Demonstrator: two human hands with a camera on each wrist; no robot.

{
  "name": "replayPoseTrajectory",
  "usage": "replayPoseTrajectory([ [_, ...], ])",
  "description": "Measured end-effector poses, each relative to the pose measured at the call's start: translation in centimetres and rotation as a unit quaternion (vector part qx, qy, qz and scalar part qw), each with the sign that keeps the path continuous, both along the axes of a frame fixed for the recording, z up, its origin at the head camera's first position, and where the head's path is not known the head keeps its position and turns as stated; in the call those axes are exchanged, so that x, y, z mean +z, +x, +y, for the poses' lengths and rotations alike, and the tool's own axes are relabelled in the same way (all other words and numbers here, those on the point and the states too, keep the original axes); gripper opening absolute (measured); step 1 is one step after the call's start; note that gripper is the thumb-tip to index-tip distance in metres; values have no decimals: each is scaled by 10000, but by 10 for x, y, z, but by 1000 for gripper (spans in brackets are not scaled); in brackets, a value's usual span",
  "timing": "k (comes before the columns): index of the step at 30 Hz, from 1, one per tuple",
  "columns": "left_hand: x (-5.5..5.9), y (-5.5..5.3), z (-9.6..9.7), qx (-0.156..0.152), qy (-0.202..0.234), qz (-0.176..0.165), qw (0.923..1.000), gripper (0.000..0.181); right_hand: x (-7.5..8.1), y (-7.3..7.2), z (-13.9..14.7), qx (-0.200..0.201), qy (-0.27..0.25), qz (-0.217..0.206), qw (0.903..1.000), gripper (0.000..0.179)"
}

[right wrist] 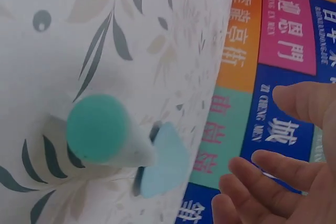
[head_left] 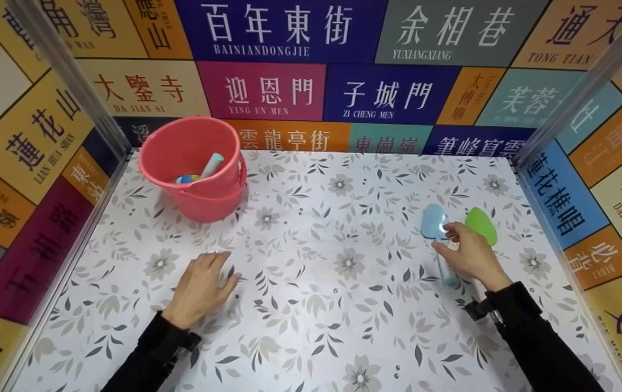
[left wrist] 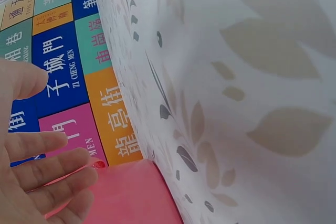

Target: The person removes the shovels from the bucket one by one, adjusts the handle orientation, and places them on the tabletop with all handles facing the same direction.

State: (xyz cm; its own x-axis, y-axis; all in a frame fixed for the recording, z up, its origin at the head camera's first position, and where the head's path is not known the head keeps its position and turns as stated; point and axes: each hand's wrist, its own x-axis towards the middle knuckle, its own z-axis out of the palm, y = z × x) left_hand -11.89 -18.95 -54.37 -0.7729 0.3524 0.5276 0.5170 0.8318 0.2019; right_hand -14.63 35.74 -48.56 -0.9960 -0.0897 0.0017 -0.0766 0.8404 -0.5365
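A small toy shovel with a light blue blade (head_left: 434, 220) and a pale handle ending in a teal cap (right wrist: 97, 128) lies on the right side of the table. My right hand (head_left: 470, 252) hovers over it, thumb and fingers apart, with nothing between them in the right wrist view. Just beyond that hand is a green, leaf-shaped piece (head_left: 481, 225), partly covered by it. On the left, my left hand (head_left: 198, 287) is held low over the table with loosely bent, spread fingers and holds nothing. The pink bucket (head_left: 210, 204) stands past its fingertips.
Inside the bucket are a pale stick-like handle with a teal end (head_left: 213, 165) and some blue and yellow pieces (head_left: 187, 178). A white floral cloth (head_left: 311, 272) covers the table. Sign-printed panels (head_left: 273, 90) wall in the back and both sides.
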Motion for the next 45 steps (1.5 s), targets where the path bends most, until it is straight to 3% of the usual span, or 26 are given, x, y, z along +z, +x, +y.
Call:
replayPoseTrajectory([
  [3,1,1,2,-36,17,-24,10000,47,-3,8,-11,263,78,547,9981,55],
  [6,1,1,6,-42,-1,-44,10000,47,-10,14,-23,575,240,1298,9896,55],
  [11,3,1,13,-110,-38,-13,9999,48,-22,21,-37,1186,779,2541,9567,57],
  [16,6,0,20,-182,-12,-21,9998,48,-30,25,-46,1595,1236,3132,9280,55],
  [20,8,-1,24,-230,-7,2,9997,47,-33,28,-51,1730,1386,3213,9207,54],
  [35,24,-5,32,-309,-178,-160,9992,47,-38,35,-59,1801,1655,3047,9205,51],
  [40,37,-12,30,-336,-249,-48,9991,47,-38,35,-59,1791,1691,3037,9204,51],
  [45,62,-26,26,-275,-199,46,9994,48,-37,34,-60,1809,1668,3051,9200,50],
])
